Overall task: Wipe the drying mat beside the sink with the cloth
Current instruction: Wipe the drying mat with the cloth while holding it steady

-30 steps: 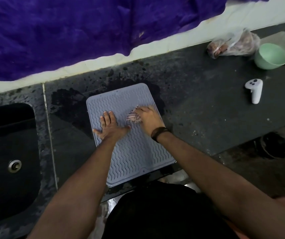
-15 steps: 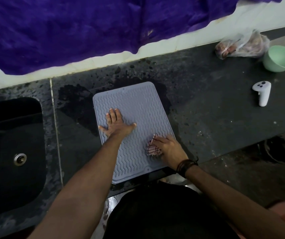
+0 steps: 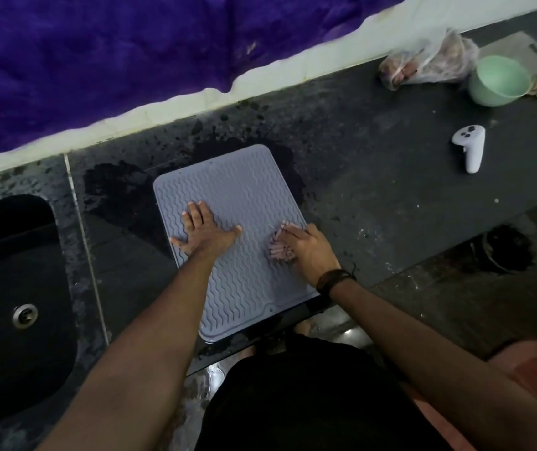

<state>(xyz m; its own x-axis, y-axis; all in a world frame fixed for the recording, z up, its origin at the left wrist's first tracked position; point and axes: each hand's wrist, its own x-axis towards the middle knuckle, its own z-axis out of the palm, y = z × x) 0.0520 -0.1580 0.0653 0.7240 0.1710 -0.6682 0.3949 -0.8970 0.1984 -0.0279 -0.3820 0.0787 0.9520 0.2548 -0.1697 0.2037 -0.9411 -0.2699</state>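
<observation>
drying mat (image 3: 244,190) under flat left hand (image 3: 207,234); right hand (image 3: 309,249) grip bunching cloth (image 3: 280,247) near right edge

**One head-worn view, looking steeply down**

A single wide-angle view is given, taken from the person's head and aimed forward and down. The dark surface (image 3: 374,203) is seen from close above, almost overhead. Both forearms enter from the bottom edge, and the hands are framed near the centre. The wall is caught along the top edge, beyond the hands. Straight edges are bent towards the borders. No second view is supplied, so nothing is shared.
</observation>
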